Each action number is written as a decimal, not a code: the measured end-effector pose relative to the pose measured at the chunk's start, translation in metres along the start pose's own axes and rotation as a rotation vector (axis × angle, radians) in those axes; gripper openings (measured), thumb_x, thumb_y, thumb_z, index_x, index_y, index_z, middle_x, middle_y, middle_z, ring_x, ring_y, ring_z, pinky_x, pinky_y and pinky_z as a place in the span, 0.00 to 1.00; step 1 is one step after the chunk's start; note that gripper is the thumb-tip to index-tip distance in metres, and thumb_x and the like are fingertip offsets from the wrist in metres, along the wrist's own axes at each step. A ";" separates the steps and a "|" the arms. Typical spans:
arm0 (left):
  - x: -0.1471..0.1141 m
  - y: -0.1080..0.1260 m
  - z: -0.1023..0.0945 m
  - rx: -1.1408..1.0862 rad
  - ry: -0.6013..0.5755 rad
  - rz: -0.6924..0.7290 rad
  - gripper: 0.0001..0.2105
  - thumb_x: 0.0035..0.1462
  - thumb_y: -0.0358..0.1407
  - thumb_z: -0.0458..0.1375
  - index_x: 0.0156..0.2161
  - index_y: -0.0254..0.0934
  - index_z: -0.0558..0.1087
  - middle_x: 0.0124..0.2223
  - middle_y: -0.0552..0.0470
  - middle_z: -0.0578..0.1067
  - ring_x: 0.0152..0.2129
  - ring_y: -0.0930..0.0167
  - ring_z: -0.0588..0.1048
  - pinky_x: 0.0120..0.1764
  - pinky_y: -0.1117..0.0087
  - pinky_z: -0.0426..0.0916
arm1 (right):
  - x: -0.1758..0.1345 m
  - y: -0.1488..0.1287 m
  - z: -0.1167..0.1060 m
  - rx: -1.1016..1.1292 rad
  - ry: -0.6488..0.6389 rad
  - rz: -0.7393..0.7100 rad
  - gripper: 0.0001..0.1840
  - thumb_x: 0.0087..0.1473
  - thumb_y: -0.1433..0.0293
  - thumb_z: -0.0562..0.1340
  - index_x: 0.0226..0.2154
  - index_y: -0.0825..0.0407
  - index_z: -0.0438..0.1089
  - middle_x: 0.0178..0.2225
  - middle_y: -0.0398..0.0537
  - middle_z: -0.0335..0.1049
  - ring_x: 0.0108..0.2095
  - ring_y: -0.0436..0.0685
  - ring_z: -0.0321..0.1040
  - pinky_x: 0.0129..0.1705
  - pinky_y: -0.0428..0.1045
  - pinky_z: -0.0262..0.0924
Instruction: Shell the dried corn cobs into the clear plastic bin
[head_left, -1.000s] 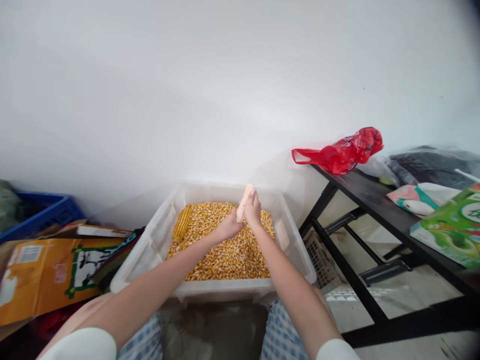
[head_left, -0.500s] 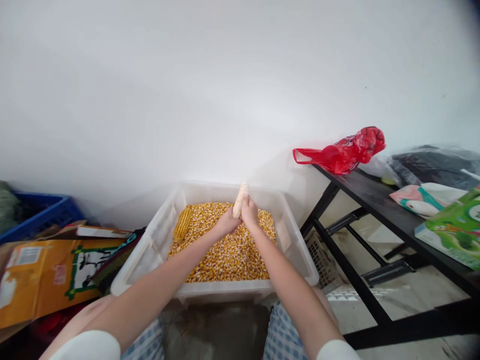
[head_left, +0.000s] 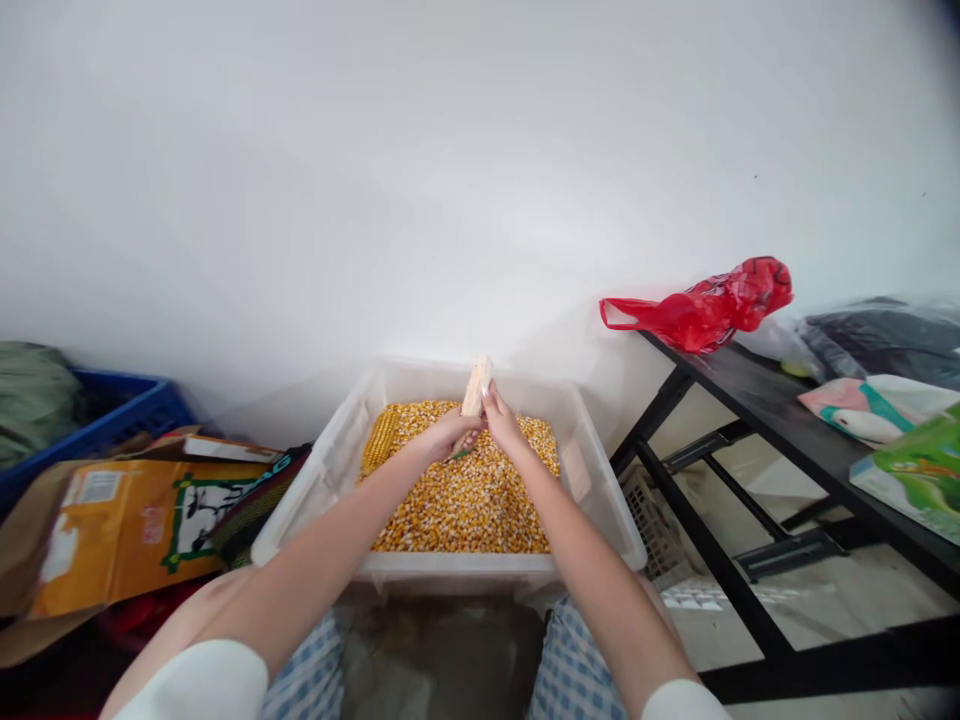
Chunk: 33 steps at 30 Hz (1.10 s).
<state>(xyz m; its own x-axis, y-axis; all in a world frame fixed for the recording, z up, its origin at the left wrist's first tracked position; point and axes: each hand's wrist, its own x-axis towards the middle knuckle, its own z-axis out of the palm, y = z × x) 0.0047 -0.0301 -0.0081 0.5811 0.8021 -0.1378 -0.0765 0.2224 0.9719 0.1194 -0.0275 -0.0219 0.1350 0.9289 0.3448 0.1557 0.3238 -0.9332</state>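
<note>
A corn cob (head_left: 477, 384), pale and mostly bare of kernels on the side I see, stands tilted between my hands. My left hand (head_left: 448, 434) is closed at its lower end. My right hand (head_left: 502, 420) grips the cob's right side, thumb and fingers against it. Just under my left fingers shows a small green piece (head_left: 460, 455), too little visible to name. Both hands are above loose yellow corn kernels (head_left: 465, 510) in a translucent plastic bin (head_left: 600, 490). A full ear of corn (head_left: 380, 436) lies on the kernels at the left.
Left of the bin are an orange cardboard box (head_left: 135, 530) and a blue crate (head_left: 127, 415). On the right, a black table (head_left: 757, 390) carries a red plastic bag (head_left: 705, 310) and a green box (head_left: 915, 470). A white wall (head_left: 450, 180) rises behind.
The view has shifted a little to the left. My left hand has moved slightly down from the cob's base, and a green piece now shows beneath it. My right fingers look straighter along the cob.
</note>
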 end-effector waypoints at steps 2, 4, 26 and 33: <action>-0.003 0.003 -0.003 0.009 -0.033 0.000 0.11 0.40 0.33 0.59 0.30 0.34 0.63 0.14 0.61 0.58 0.09 0.82 0.55 0.14 0.80 0.49 | 0.002 -0.001 0.002 0.077 0.022 0.020 0.27 0.50 0.53 0.48 0.46 0.53 0.61 0.43 0.48 0.65 0.44 0.52 0.62 0.44 0.48 0.57; -0.006 0.007 -0.004 -0.007 -0.057 -0.019 0.14 0.42 0.40 0.59 0.34 0.34 0.65 0.14 0.61 0.58 0.09 0.80 0.56 0.13 0.79 0.49 | 0.003 -0.003 0.001 0.109 0.054 0.101 0.27 0.50 0.52 0.46 0.41 0.54 0.63 0.37 0.48 0.68 0.36 0.51 0.66 0.35 0.45 0.61; -0.121 0.034 -0.051 -0.106 0.684 0.260 0.21 0.40 0.44 0.60 0.38 0.33 0.64 0.28 0.53 0.70 0.22 0.73 0.70 0.25 0.72 0.66 | -0.027 0.061 0.007 -0.806 -0.728 0.258 0.08 0.31 0.77 0.61 0.22 0.53 0.70 0.22 0.40 0.68 0.24 0.48 0.62 0.31 0.43 0.55; -0.260 0.021 -0.086 0.445 1.165 0.173 0.24 0.36 0.49 0.60 0.38 0.38 0.66 0.30 0.57 0.71 0.24 0.73 0.69 0.26 0.74 0.64 | -0.037 0.064 0.012 -1.008 -0.638 0.118 0.15 0.46 0.72 0.55 0.40 0.55 0.65 0.39 0.53 0.66 0.39 0.53 0.63 0.39 0.45 0.53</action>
<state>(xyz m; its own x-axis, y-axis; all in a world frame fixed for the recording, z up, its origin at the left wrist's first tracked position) -0.2174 -0.1865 0.0320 -0.4848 0.8647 0.1314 0.3305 0.0420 0.9429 0.1121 -0.0388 -0.0958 -0.2651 0.9573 -0.1155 0.9100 0.2088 -0.3582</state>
